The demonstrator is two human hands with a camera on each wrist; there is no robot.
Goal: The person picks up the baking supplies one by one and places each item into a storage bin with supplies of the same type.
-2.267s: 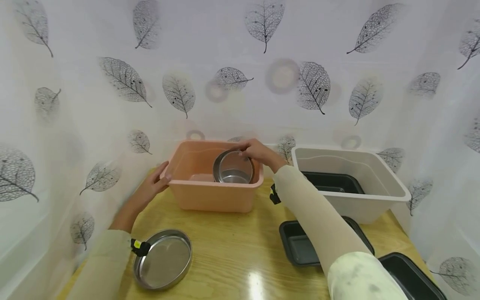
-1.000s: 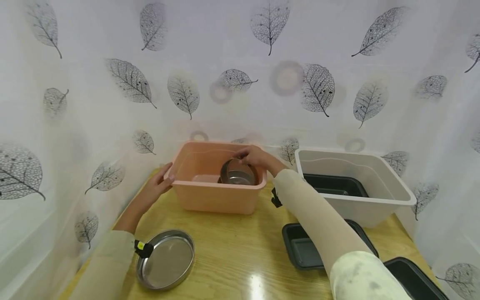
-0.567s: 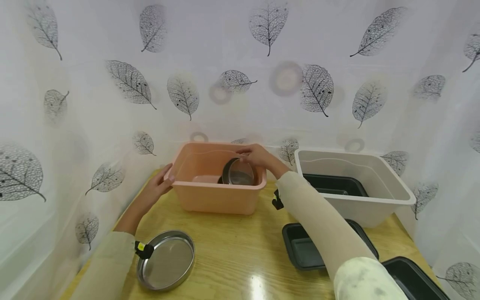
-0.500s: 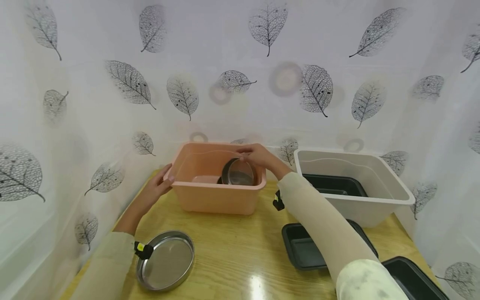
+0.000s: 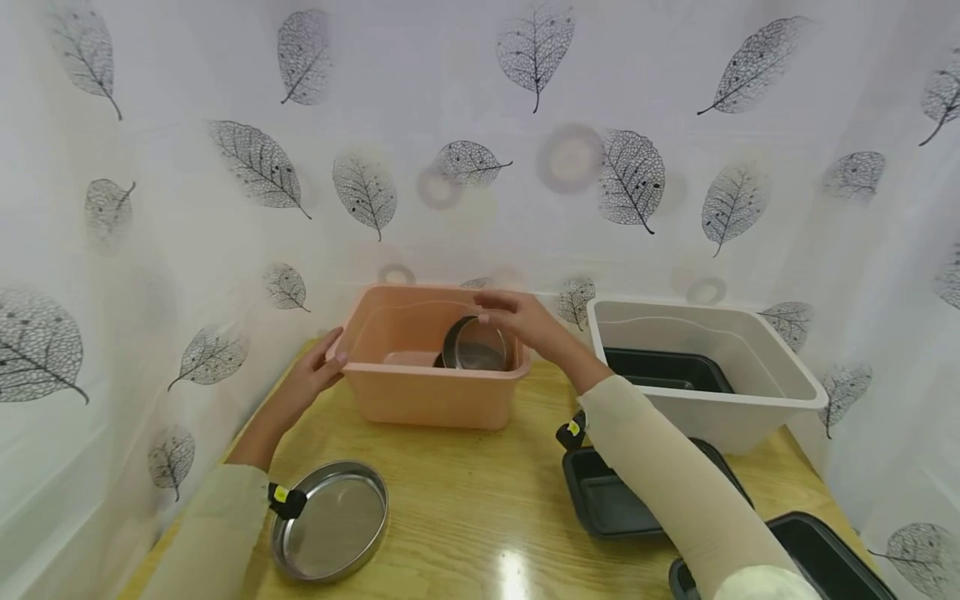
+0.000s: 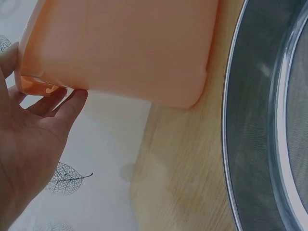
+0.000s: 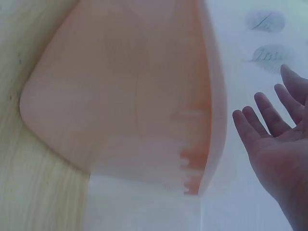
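Observation:
At the far side of the table stands a peach plastic bin (image 5: 427,400). My left hand (image 5: 303,379) grips its left rim; in the left wrist view the fingers curl under the lip and the thumb lies over it. A round metal sieve (image 5: 480,354) leans tilted inside the bin on the right, with part of another dark edge beside it. Over the bin's right rim is my right hand (image 5: 525,321), fingers spread and holding nothing; the right wrist view shows this hand (image 7: 279,134) relaxed, apart from the bin wall.
A wider round sieve (image 5: 337,525) lies on the wooden table by my left wrist. To the right stands a beige bin (image 5: 720,408) holding a dark loaf pan (image 5: 667,371). Another pan (image 5: 611,500) and a further one (image 5: 817,550) lie under and beside my right forearm.
My right hand lowered the sieve rightward within the peach bin, let go of it, and has drawn back slightly toward the right. The left hand stays on the rim.

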